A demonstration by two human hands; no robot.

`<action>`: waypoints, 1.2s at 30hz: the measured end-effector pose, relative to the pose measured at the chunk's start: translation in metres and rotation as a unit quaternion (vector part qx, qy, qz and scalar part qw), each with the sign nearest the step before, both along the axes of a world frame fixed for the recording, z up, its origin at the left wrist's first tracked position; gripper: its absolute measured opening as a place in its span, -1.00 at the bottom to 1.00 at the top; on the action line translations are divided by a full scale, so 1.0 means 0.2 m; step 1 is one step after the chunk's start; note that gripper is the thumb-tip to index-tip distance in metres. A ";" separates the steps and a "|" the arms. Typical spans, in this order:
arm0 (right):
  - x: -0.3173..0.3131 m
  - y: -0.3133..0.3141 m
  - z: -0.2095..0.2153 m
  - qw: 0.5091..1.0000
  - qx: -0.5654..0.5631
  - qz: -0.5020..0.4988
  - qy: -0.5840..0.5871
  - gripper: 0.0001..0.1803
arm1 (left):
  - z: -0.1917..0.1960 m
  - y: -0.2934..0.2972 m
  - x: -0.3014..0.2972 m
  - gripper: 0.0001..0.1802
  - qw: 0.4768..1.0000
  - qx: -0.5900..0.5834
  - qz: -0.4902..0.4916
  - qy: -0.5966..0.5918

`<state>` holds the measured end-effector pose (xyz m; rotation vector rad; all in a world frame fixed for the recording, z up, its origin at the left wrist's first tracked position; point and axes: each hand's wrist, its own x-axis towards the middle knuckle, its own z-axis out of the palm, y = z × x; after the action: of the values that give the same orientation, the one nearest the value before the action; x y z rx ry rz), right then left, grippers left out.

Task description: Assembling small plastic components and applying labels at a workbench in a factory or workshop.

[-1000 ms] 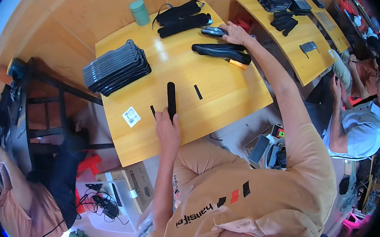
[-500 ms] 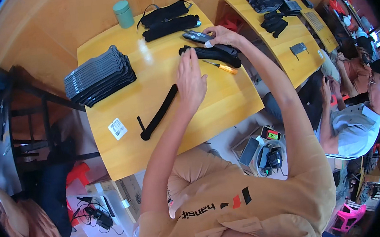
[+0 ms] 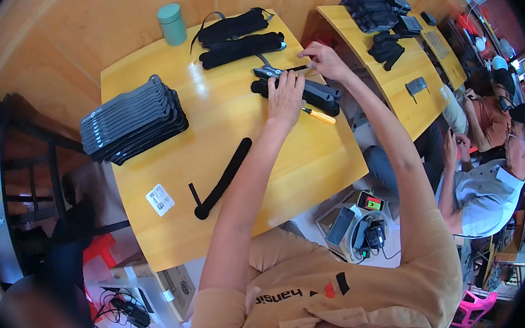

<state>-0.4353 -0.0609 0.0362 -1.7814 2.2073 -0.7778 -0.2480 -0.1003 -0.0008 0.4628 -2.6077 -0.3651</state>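
Left hand (image 3: 284, 95) presses flat on black part (image 3: 316, 95), fingers spread; right hand (image 3: 323, 60) pinches thin rod (image 3: 294, 68) upper centre. Keep part pinned, feed straight.

Yellow wood counter (image 3: 234, 135), black strap (image 3: 226, 177), grey-black stacked pads (image 3: 132, 119), teal cup (image 3: 172, 23), orange-handled screwdriver (image 3: 321, 116), white label (image 3: 160, 200) with black print.
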 end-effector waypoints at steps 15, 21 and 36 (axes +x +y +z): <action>-0.18 -0.18 -0.07 0.952 0.031 -0.101 0.288 -0.80 | 0.03 0.05 0.01 -0.47 0.999 0.007 0.033 0.027; -0.15 -0.16 0.02 0.982 0.007 -0.167 -0.089 -0.78 | 0.00 0.05 -0.02 -0.53 0.996 -0.031 0.076 0.046; 0.63 0.59 -0.10 0.975 -0.159 -0.071 0.136 -0.71 | 0.06 0.05 -0.03 -0.54 0.995 -0.028 0.088 -0.030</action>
<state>-0.3091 0.0563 0.0167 -1.9964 2.5284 -1.0223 -0.2549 -0.0909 0.0106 0.6864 -2.6015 -0.2226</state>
